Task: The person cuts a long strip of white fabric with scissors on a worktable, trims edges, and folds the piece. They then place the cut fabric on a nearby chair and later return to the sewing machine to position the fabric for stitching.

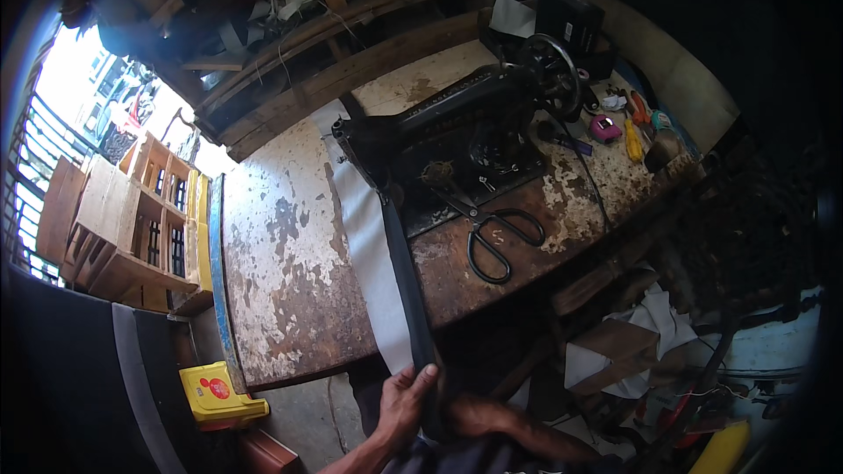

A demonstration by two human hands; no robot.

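A black sewing machine [421, 136] stands on a worn, patchy table [268, 272]. A long strip of pale material [364, 246] with a dark band [404, 281] along its right side runs from under the machine's needle end over the front edge. My left hand [404, 408] is closed on the strip, thumb near the dark band. My right hand [474, 417] is just right of the strip, low under the edge, its fingers hidden. Large black scissors [487, 259] lie in front of the machine.
Small tools [632, 136] and a pink item [604, 128] lie at the table's right. Wooden crates [140, 228] stand left, a yellow container [211, 393] below them. A wooden rack [342, 53] backs the table. Cloth scraps [623, 342] are at lower right.
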